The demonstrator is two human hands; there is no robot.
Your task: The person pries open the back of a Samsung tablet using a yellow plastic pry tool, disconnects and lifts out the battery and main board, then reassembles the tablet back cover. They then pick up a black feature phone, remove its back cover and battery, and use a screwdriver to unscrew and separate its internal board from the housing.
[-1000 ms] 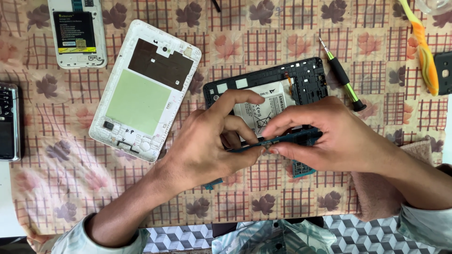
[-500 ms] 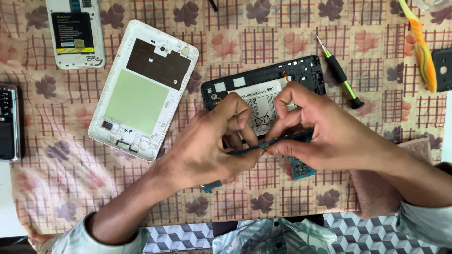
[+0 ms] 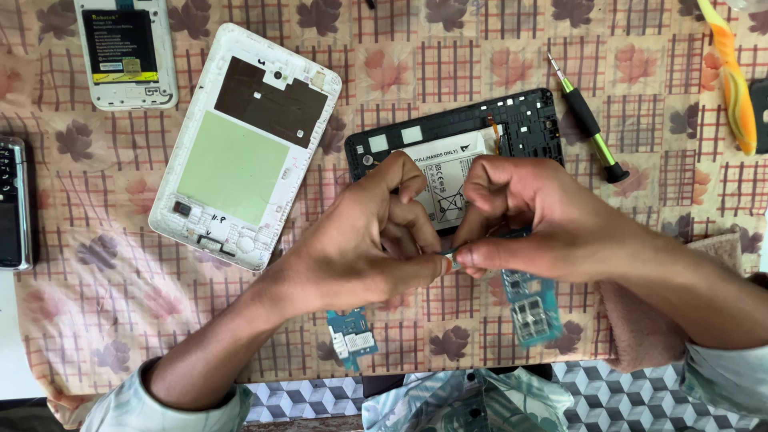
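Observation:
My left hand point(image 3: 364, 240) and my right hand point(image 3: 536, 216) meet over an opened black tablet body point(image 3: 524, 120) with a white battery point(image 3: 448, 172) inside. Both pinch a small part point(image 3: 450, 258) between thumb and fingertips; it is too small to tell what it is. A teal circuit board point(image 3: 532, 308) lies under my right hand, and a smaller blue board point(image 3: 350, 336) lies below my left wrist. The hands hide the lower half of the tablet body.
A white tablet back cover point(image 3: 244, 148) lies to the left on the patterned cloth point(image 3: 104, 312). A white phone point(image 3: 128, 52) sits top left, a dark phone point(image 3: 14, 204) at the left edge. A green-black screwdriver point(image 3: 588, 128) and an orange-yellow tool point(image 3: 732, 76) lie right.
Both hands have drawn closer together, and their fingertips now meet on the small part. The dark tool held across the hands earlier is no longer visible.

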